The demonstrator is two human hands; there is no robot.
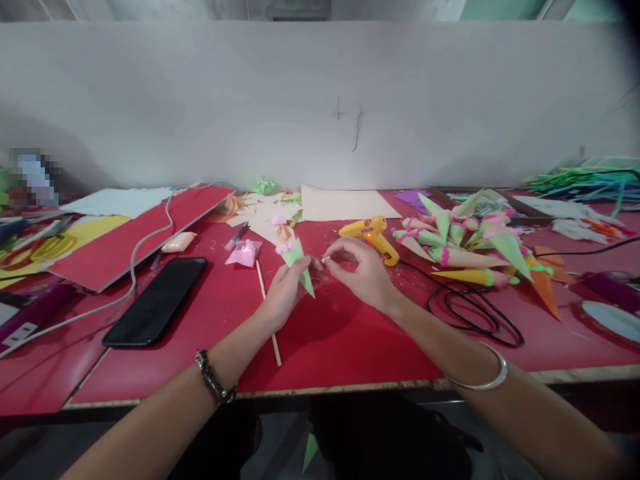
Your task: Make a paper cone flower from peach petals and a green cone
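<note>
My left hand (285,291) grips a small light green paper cone (295,255) near its middle, the tip pointing down and toward me. Pink trim rings the cone's wide end, and peach paper with a pink ball stands out of it. Close beside it, my right hand (367,275) pinches a tiny pale pink piece (326,260) between thumb and forefinger. A yellow glue gun (373,235) lies just beyond my right hand, its small light glowing orange. Left of the cone are a pink clay packet (244,253) and a thin wooden stick (268,313).
Several finished-looking paper cones (465,240) are piled at the right, near a looped black cord (475,320). A black phone (156,301), a white cable (134,260) and a red board (145,233) occupy the left. Cream paper (345,203) lies at the back.
</note>
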